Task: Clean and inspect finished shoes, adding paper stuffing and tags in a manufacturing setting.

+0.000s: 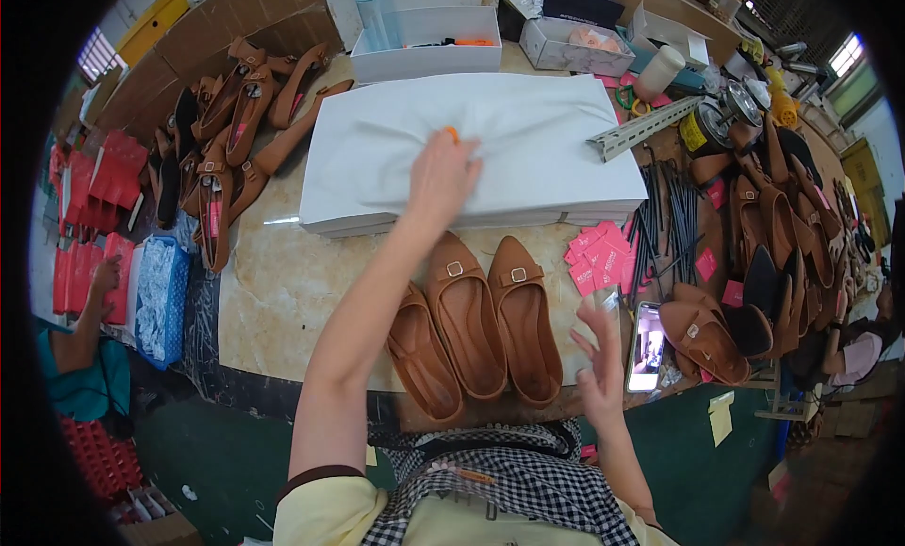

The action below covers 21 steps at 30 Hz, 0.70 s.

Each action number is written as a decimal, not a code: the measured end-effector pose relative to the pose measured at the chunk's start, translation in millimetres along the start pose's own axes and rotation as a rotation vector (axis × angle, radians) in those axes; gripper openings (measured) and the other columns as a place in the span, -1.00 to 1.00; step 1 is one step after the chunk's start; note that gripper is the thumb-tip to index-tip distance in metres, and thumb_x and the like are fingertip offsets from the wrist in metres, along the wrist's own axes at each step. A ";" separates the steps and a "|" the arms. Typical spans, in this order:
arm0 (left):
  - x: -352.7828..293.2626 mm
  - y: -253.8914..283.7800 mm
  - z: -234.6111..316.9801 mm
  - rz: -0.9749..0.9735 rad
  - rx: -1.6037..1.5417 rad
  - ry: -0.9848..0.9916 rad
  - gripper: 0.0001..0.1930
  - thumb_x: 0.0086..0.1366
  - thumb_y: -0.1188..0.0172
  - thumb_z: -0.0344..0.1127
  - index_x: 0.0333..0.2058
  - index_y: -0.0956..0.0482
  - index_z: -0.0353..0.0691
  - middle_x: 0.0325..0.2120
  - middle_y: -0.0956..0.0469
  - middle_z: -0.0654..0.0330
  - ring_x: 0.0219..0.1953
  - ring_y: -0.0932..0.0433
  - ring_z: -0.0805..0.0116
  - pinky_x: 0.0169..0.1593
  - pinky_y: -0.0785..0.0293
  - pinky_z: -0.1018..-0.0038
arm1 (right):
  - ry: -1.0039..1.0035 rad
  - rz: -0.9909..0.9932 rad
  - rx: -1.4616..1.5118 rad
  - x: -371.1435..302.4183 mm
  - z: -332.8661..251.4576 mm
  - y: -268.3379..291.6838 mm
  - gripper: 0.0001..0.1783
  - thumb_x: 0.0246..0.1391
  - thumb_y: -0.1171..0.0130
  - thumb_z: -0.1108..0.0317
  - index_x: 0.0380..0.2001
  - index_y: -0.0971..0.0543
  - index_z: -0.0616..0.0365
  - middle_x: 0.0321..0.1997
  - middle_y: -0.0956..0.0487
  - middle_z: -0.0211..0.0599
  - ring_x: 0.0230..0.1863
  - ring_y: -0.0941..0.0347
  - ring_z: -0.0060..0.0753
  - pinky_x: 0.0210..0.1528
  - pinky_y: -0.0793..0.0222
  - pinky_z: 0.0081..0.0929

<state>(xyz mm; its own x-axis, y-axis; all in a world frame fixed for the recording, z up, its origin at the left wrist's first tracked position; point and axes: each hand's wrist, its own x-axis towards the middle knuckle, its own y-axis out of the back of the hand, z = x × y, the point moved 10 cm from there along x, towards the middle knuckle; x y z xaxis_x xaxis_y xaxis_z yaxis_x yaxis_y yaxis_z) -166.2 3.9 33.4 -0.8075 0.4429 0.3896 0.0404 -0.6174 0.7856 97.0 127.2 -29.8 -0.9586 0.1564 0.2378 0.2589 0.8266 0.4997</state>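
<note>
My left hand (441,174) reaches over a wide stack of white paper (368,160). Its fingers are drawn together on the top sheet, and creases run out from them. Something small and orange (452,133) shows at the fingertips. In front of the stack lie three brown pointed flat shoes, side by side with toes away from me: a left one (421,348), a middle one (468,320) and a right one (525,325). Metal buckles show on the middle and right ones. My right hand (600,362), slightly blurred, is open and holds nothing, between the right shoe and a phone (647,348).
Pink cards (600,257) and black rods (665,221) lie right of the paper. A slotted metal strip (646,131) rests on its corner. Brown shoes pile up at left (247,108) and right (782,226). A white box (429,64) stands behind. Another person's hand (106,277) is far left.
</note>
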 end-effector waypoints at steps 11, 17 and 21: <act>-172.5 12.7 78.4 -0.127 -0.695 -0.348 -0.87 0.02 -0.35 -0.24 -0.42 -0.66 -0.05 -0.12 -0.55 -0.07 -0.06 -0.58 0.16 0.06 -0.47 0.24 | -0.606 -0.524 0.952 13.8 6.1 -75.3 -0.41 0.25 -0.08 0.22 0.29 -0.28 0.18 0.28 -0.39 -0.16 0.25 -0.35 -0.29 0.26 -0.30 -0.33; -146.6 11.5 31.2 0.060 -0.666 0.261 -0.68 0.31 -0.07 -0.37 0.02 -0.44 -0.30 -0.17 -0.56 0.07 -0.20 -0.57 0.27 0.00 -0.42 0.39 | 0.096 -0.135 -0.098 56.1 -60.0 -30.8 -0.06 -0.13 -0.38 0.35 0.31 -0.16 0.35 0.41 -0.14 0.16 0.43 -0.08 0.05 0.40 -0.07 -0.17; -161.4 -44.7 23.1 -0.136 -1.250 0.518 -0.66 0.45 0.12 -0.24 0.08 -0.38 -0.30 -0.02 -0.46 0.08 -0.02 -0.50 0.28 0.21 -0.24 0.39 | -0.218 -0.059 0.239 55.9 4.3 -24.0 -0.12 -0.21 -0.29 0.56 0.28 -0.26 0.22 0.24 -0.37 0.15 0.24 -0.36 0.05 0.27 -0.28 -0.24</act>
<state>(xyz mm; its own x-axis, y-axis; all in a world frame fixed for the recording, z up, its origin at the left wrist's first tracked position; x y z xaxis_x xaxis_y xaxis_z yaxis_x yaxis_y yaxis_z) -24.1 -24.9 -53.5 -0.9002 0.4247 -0.0965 -0.3887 -0.8833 -0.2620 36.6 118.4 -32.1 -0.9806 0.1953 0.0177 0.1919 0.9371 0.2916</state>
